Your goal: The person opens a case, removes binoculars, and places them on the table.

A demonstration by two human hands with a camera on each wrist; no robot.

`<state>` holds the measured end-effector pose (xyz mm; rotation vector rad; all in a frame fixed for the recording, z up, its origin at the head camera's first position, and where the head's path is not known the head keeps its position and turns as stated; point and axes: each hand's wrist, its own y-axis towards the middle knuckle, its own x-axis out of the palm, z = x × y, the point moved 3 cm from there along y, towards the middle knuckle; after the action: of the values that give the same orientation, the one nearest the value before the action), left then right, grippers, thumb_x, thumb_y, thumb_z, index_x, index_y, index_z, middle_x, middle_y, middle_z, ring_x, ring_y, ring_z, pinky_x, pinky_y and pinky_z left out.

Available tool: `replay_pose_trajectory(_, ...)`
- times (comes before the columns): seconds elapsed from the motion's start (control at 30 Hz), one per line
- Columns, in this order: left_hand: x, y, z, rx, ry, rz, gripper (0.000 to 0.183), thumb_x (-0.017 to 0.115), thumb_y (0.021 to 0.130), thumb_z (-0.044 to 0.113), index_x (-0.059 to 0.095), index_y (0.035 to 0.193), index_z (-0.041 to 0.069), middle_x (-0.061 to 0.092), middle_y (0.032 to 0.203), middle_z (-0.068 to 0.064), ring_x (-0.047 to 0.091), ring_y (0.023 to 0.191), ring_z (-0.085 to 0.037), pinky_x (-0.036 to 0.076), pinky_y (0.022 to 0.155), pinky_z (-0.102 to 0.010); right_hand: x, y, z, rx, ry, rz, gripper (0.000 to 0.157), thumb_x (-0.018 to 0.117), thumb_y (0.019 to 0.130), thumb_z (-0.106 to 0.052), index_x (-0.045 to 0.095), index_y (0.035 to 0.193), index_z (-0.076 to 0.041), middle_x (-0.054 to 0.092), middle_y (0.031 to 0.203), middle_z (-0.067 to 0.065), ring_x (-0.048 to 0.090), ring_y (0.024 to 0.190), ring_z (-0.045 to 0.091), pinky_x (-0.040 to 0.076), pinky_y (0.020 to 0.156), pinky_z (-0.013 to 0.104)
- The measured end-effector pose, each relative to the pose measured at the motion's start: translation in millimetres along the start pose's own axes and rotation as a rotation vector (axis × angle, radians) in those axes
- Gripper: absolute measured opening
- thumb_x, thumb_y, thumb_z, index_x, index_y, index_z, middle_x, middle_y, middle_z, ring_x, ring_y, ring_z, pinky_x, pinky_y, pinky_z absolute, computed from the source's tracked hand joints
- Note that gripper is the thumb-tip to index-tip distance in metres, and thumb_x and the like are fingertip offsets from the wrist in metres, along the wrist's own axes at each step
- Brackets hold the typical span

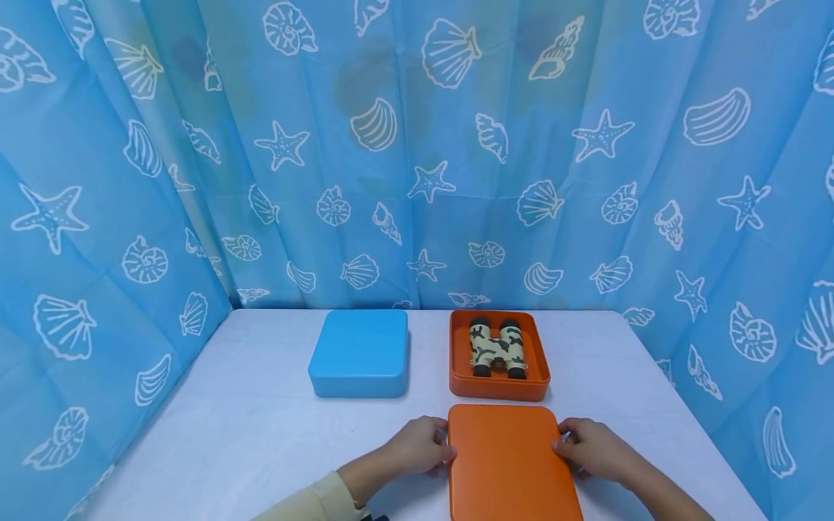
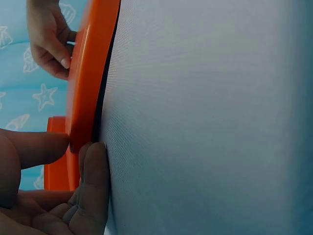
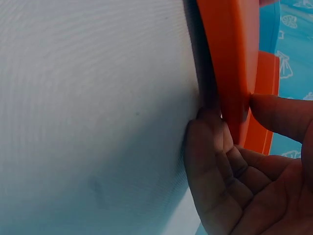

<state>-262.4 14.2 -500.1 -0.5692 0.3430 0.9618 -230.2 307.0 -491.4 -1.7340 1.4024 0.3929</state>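
An orange lid (image 1: 511,463) lies top side up near the front of the table, between both hands. My left hand (image 1: 420,445) pinches its left edge, thumb against the lid's side and fingers low by the cloth. On the opposite edge my right hand (image 1: 596,449) pinches it the same way, with fingertips (image 3: 208,147) reaching under the rim. A dark gap shows beneath the lid's edge in both wrist views. Just behind the lid stands an open orange box (image 1: 498,389), holding camouflage-patterned binoculars (image 1: 498,349).
A light blue box (image 1: 361,354), its top covered, stands at the back left of the orange box. White cloth (image 1: 260,434) covers the table. A blue curtain (image 1: 404,145) with shells and starfish hangs behind and along both sides.
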Motion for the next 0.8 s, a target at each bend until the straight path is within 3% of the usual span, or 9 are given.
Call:
replay_pose_trajectory(0.13,0.2,0.0,2.2,0.016,0.084,0.006,0.045,0.073,0.087,0.016,0.06,0.126,-0.001,0.061,0.068,-0.003,0.06,0.055,-0.019,0.048,0.049,-0.03,1.5,-1.4,-2.3,-0.006,-0.077,0.003,0.041,0.065,0.094,-0.025,0.059,0.121,0.005,0.056,0.076,0.004,0.054,0.065,0.018,0.049,0.06,0.029)
replay_pose_trajectory(0.3,1.5,0.3,5.1,0.021,0.192,0.008,0.023,0.073,0.087,0.021,0.065,0.105,0.007,0.061,0.061,-0.002,0.058,0.052,-0.018,0.041,0.046,-0.028,3.2,-2.2,-4.1,-0.009,-0.115,0.007,0.047,0.067,0.093,-0.028,0.057,0.124,0.006,0.055,0.075,0.004,0.053,0.064,0.018,0.047,0.06,0.029)
replay_pose_trajectory(0.53,2.3,0.6,7.5,0.018,0.229,0.01,0.015,0.073,0.088,0.021,0.062,0.09,0.012,0.06,0.061,-0.002,0.057,0.051,-0.018,0.04,0.045,-0.028,3.2,-1.7,-4.0,-0.025,-0.154,0.011,0.051,0.069,0.091,-0.03,0.056,0.125,0.006,0.055,0.075,0.003,0.053,0.064,0.017,0.048,0.061,0.028)
replay_pose_trajectory(0.73,-2.0,2.0,11.2,-0.02,0.256,-0.009,0.017,0.074,0.087,0.025,0.064,0.09,0.012,0.061,0.065,-0.002,0.059,0.056,-0.018,0.046,0.05,-0.03,1.7,-3.3,-6.2,-0.036,-0.161,0.015,0.052,0.071,0.089,-0.03,0.057,0.126,0.005,0.057,0.074,0.002,0.054,0.063,0.017,0.049,0.062,0.028)
replay_pose_trajectory(0.8,-7.1,3.3,13.6,-0.015,0.293,-0.005,0.025,0.074,0.087,0.028,0.067,0.1,0.008,0.06,0.069,0.0,0.059,0.06,-0.017,0.049,0.054,-0.032,-0.4,-1.7,-6.3,-0.04,-0.166,0.017,0.052,0.072,0.089,-0.031,0.058,0.126,0.003,0.058,0.075,0.002,0.054,0.064,0.017,0.051,0.062,0.028)
